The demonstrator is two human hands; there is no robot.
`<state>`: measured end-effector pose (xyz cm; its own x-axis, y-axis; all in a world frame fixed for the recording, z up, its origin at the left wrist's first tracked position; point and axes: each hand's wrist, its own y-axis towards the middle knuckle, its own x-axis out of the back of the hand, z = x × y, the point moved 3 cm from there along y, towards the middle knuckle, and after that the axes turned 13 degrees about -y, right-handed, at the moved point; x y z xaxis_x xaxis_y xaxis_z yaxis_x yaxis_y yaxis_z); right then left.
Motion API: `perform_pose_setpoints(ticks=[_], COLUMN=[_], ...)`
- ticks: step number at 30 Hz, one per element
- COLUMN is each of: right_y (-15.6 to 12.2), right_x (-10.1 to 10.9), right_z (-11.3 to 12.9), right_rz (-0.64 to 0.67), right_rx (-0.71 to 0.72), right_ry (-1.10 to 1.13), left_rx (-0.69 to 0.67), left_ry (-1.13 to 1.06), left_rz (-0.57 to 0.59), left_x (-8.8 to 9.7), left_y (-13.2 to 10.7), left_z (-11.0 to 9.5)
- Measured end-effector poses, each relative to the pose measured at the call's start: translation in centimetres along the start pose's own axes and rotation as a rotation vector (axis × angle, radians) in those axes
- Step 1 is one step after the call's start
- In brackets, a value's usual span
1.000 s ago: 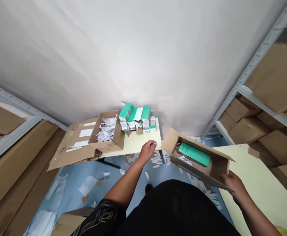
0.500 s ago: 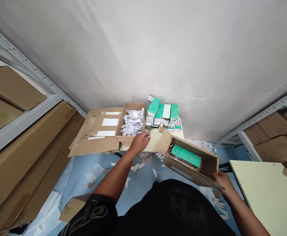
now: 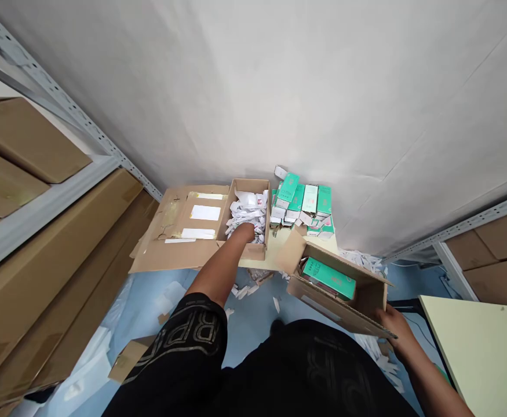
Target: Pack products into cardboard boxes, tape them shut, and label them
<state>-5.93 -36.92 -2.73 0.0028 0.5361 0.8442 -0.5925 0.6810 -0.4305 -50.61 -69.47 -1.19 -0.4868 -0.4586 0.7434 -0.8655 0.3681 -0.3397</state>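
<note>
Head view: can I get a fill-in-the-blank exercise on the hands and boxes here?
1. The left hand reaches into the open carton full of ____ paper slips.
2. The right hand holds the cardboard box, in which lies a ____ packet.
3. The stack of green packets sits on the small table, close against the ____.
Missing words: white; green; wall.

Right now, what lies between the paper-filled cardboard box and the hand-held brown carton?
A bare strip of pale yellow tabletop, seen in the head view.
</note>
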Motion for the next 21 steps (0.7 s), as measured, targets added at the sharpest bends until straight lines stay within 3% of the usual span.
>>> perform_pose_setpoints(ticks=[3,8,14,17,21], right_y=[-0.2,0.1,1.0,1.5,1.8], right_x=[0.3,0.6,0.1,-0.2,-0.5], right_z=[0.5,1.2,1.5,2.0,2.9], right_rz=[0.058,0.059,0.044,0.038,0.054], right_rx=[-0.036,-0.011,-0.005,0.007,-0.002], right_ry=[0.071,0.043,0.021,0.022,0.021], left_rx=[-0.034,-0.081,-0.091,-0.196,-0.497], left_ry=[-0.006,-0.088,-0.806,-0.968,-0.908], left_rz=[-0.056,-0.197,-0.143,-0.098,0.068], left_x=[0.7,4.1,5.6,5.6,5.2], left_y=[0.0,-1.0,-2.8,-5.0,-10.4], left_z=[0.4,1.4,1.9,-0.1,-5.7])
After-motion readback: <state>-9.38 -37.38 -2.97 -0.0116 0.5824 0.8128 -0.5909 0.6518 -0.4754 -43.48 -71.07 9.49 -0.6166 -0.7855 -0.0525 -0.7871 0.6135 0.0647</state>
